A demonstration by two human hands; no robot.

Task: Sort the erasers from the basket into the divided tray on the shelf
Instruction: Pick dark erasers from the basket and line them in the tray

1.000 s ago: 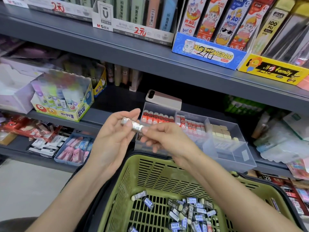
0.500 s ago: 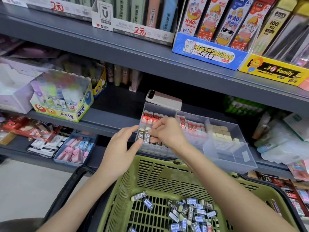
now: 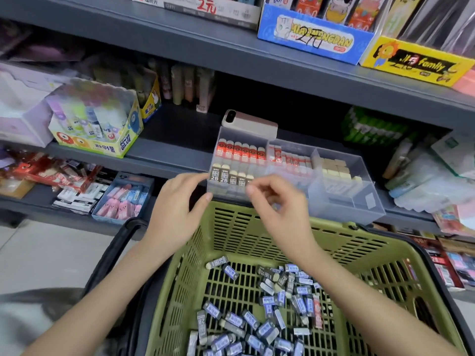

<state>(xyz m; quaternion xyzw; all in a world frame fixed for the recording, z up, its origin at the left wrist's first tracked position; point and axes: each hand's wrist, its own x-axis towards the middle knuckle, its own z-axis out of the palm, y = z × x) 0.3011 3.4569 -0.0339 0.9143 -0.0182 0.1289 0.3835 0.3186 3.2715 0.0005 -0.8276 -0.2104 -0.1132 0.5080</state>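
Erasers (image 3: 267,303) lie loose in a heap on the floor of the green basket (image 3: 244,235), most of them in blue or dark paper sleeves. A row of 2B erasers (image 3: 224,176) stands in the front-left compartment of the divided tray (image 3: 334,204) on the shelf (image 3: 164,155). They look small, light and slightly rubbery, so probably easy to pinch. Taking one by the long sides of its sleeve rather than the bare end should stop it sliding out. The right hand (image 3: 277,201) hovers at the right end of that row with fingers curled; I cannot tell whether its grip holds an eraser. The left hand (image 3: 177,209) keeps a relaxed, unclosed grip, with fingertips touching the tray's front-left corner.
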